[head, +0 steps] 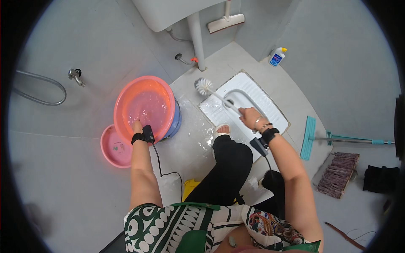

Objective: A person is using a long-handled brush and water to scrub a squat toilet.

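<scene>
My right hand (252, 117) is closed around the handle of a white toilet brush (221, 98). The brush slants up and left across a white squat toilet (272, 112), its round bristle head beyond the toilet's left corner. At the left, my left hand (138, 127) reaches over the near rim of a large pink plastic basin (118, 110). Water with bright splashes lies in this basin, and my fingers are too hidden there to tell their pose. Under the basin shows a blue bucket (176, 121). A smaller pink basin (106, 142) sits lower, beside the large one.
Wet floor tiles (193, 139) shine between basin and toilet. A cleaner bottle (277, 57) stands by the far wall. At right are a teal flat mop (308, 138) and a striped mat (338, 175). A wall tap (76, 77), hose (58, 85) and white drainpipe (197, 41) also appear.
</scene>
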Action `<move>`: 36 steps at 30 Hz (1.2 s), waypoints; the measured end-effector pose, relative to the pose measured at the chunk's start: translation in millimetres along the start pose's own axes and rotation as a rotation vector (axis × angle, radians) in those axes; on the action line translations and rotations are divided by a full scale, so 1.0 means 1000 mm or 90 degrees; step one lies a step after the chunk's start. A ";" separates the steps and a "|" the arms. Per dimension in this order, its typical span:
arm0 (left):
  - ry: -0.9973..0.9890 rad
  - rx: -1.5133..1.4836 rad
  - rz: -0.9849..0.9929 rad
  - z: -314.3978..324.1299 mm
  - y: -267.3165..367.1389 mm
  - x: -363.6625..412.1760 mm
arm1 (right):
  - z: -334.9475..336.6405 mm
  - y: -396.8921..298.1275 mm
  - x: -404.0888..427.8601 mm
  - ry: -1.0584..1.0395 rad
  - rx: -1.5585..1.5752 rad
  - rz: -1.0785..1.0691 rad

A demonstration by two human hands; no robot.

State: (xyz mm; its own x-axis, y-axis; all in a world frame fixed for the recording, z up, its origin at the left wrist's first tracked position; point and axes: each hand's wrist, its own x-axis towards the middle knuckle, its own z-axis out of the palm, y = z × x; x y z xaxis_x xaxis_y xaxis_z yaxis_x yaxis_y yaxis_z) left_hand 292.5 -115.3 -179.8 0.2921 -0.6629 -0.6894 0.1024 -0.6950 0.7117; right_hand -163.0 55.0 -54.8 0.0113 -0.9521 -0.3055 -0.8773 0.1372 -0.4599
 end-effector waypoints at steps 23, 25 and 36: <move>-0.036 0.008 -0.087 0.012 -0.011 0.025 | 0.030 -0.007 0.031 -0.043 -0.130 -0.016; -0.237 -0.250 0.008 0.018 0.007 0.027 | 0.032 -0.017 0.036 -0.043 -0.132 -0.072; -0.367 -0.149 0.100 0.117 0.073 -0.079 | 0.020 -0.030 0.036 0.002 -0.149 -0.123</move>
State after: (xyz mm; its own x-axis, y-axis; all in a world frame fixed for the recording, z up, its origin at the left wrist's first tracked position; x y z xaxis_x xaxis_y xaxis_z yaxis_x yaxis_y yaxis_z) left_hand 165.2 -146.4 -88.6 -0.2309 -0.8402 -0.4906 0.3234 -0.5418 0.7758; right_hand -126.5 22.5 -68.8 0.1881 -0.9551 -0.2287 -0.9456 -0.1132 -0.3051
